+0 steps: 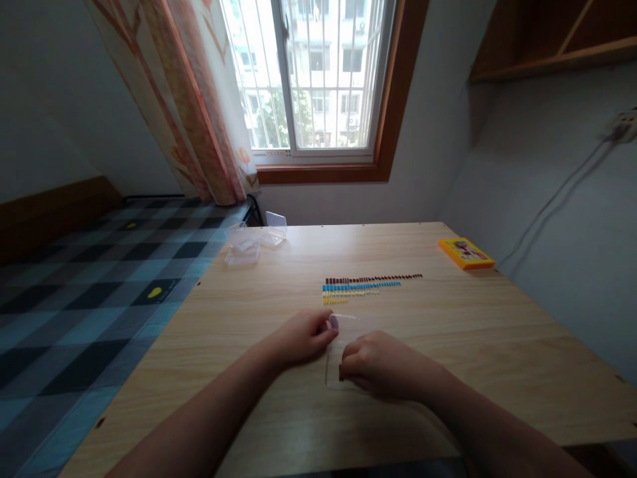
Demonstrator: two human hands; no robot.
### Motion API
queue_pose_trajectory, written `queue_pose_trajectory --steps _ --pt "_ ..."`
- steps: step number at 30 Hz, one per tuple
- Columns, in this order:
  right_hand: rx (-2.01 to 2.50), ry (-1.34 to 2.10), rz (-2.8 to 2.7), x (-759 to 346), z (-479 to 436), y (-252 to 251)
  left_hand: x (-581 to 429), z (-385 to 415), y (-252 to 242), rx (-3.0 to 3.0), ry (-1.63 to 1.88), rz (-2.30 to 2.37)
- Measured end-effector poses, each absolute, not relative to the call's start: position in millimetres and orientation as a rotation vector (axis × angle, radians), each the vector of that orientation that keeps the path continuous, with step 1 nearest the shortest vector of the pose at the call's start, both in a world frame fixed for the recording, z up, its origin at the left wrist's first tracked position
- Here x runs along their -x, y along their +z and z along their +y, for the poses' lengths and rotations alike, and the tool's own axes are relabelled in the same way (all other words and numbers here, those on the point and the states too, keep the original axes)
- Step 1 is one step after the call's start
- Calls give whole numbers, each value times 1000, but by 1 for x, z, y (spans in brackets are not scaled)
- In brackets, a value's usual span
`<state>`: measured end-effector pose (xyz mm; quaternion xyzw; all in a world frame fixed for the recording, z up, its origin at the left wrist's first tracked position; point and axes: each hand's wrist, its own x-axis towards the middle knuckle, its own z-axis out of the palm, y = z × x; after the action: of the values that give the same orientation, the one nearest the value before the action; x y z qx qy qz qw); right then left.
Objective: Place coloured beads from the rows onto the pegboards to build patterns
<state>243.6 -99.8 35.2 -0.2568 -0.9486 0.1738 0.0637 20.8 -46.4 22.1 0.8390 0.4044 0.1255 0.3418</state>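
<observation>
Both hands — left hand (pixel 303 338) and right hand (pixel 378 365) — pinch a clear plastic piece (pixel 343 345) near the surface's (pixel 448 372) front edge — light, thin, probably slippery, best gripped by its rims.

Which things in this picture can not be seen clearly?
- Clear sheet, head view: see-through, its edges mostly lost under both hands.
- Dark piece at right hand: mostly hidden by the fingers.
- Bead rows: single pieces too small.
- Left hand: grip hidden.
- Yellow box: print too small.
</observation>
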Motion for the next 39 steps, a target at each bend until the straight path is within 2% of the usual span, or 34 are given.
queue_pose_trajectory --steps 6,13,39 --pt "749 502 -2872 -241 -102 35 -21 -46 32 -2138 75 1127" --pt "821 345 -2873 -239 -105 32 -21 -53 42 -1746 -71 1102" --pt "743 314 -2846 -241 -105 22 -17 -48 36 -1745 -23 919"
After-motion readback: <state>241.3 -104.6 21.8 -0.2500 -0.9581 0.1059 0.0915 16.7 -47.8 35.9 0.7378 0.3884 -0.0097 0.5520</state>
